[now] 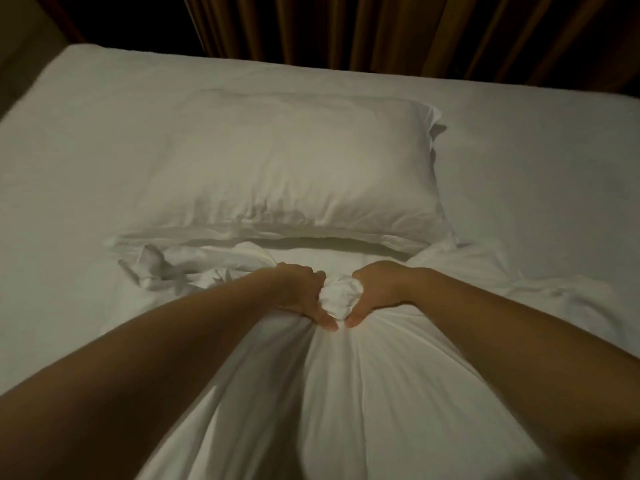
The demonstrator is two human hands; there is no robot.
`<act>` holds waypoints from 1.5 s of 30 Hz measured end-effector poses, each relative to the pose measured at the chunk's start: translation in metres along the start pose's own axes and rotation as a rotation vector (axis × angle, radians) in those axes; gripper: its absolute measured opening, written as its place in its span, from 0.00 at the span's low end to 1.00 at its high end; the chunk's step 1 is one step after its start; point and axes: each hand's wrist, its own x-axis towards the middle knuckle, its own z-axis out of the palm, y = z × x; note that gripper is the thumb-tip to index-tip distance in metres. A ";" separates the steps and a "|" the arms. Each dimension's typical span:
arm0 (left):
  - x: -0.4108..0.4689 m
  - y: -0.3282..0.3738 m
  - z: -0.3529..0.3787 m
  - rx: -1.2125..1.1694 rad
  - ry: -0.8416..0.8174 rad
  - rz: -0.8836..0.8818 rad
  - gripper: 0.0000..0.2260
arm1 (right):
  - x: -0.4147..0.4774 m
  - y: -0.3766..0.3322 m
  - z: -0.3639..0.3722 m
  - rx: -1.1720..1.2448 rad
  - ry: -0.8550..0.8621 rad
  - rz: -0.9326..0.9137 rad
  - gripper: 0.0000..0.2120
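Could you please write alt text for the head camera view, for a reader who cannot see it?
A person's left hand and right hand grip a gathered bunch of white sheet between them, the cloth fanning out taut toward the camera. Beyond lies a white pillow on a white bed, with brown curtains behind.

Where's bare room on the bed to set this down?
Free: sheet left of the pillow, the wide patch right of it, the strip between pillow and curtain. Crowded: before the pillow, where left hand and right hand grip the bunched cloth.
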 end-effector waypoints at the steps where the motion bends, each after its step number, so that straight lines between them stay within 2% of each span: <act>1: -0.008 0.002 0.000 0.004 -0.005 -0.019 0.43 | -0.005 -0.005 0.001 -0.021 0.011 -0.006 0.24; 5: -0.042 0.009 0.005 -0.027 0.090 -0.055 0.39 | -0.023 -0.026 -0.001 -0.120 0.043 -0.024 0.33; 9: -0.071 0.015 0.018 0.046 0.247 -0.047 0.35 | -0.026 -0.034 0.004 -0.044 -0.008 0.032 0.58; 11: -0.084 0.018 0.024 0.068 0.304 -0.039 0.34 | -0.027 -0.039 0.008 0.062 -0.094 0.012 0.62; 14: -0.101 0.022 0.037 0.086 0.338 -0.029 0.32 | -0.041 -0.052 0.012 0.117 -0.150 0.002 0.49; 17: -0.116 0.025 0.046 0.099 0.395 -0.049 0.32 | -0.061 -0.070 0.015 -0.037 -0.057 -0.038 0.35; 19: -0.127 0.029 0.051 0.107 0.413 -0.050 0.33 | -0.075 -0.081 0.019 -0.156 0.000 -0.061 0.31; 22: -0.139 0.034 0.050 0.139 0.372 -0.039 0.35 | -0.089 -0.089 0.024 -0.186 0.012 -0.075 0.33; 27: -0.133 0.031 0.015 0.274 0.103 -0.040 0.46 | -0.087 -0.087 0.024 -0.083 -0.016 -0.027 0.38; 32: -0.117 0.035 0.019 0.095 0.058 0.048 0.38 | -0.086 -0.076 0.036 0.010 -0.067 0.057 0.45; 36: -0.111 0.034 0.028 0.052 0.023 0.112 0.36 | -0.082 -0.079 0.045 0.050 -0.090 0.116 0.49; 45: -0.106 0.016 0.040 0.018 0.048 0.190 0.35 | -0.083 -0.093 0.041 0.017 -0.055 0.136 0.35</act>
